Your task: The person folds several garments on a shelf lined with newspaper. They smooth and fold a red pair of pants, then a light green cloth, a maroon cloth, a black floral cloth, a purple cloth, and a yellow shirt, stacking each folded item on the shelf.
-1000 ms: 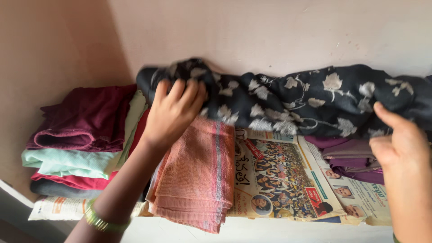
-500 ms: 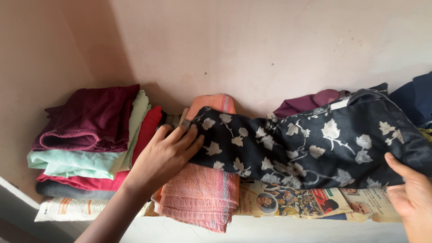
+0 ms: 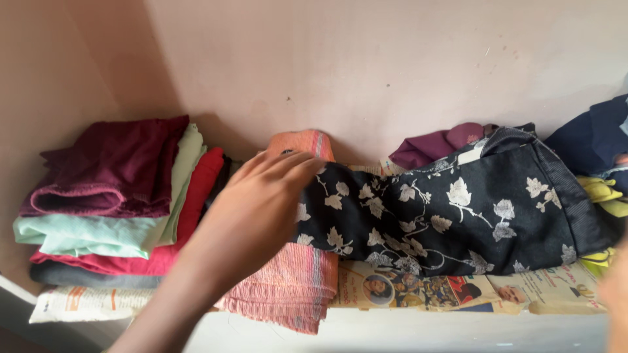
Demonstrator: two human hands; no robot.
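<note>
A black cloth with white leaf print [image 3: 451, 219] lies folded across a shelf lined with newspaper [image 3: 418, 287]. Its left end rests on a folded pink towel [image 3: 294, 287]. My left hand [image 3: 258, 202] hovers over that left end with fingers spread, blurred by motion, holding nothing. My right hand [image 3: 615, 291] shows only as a blurred sliver at the right edge, beside the cloth's right end; its grip cannot be made out.
A stack of folded clothes, maroon [image 3: 111, 167] over mint green [image 3: 98, 232] over red, stands at the left against the wall. Purple cloth [image 3: 438, 144] lies behind the black one. Dark blue [image 3: 598, 134] and yellow [image 3: 602, 193] garments sit at the right.
The black cloth has been drawn down from against the wall and laid flat over the towel and newspaper. My left hand let go of its end and lifted; my right hand moved off right.
</note>
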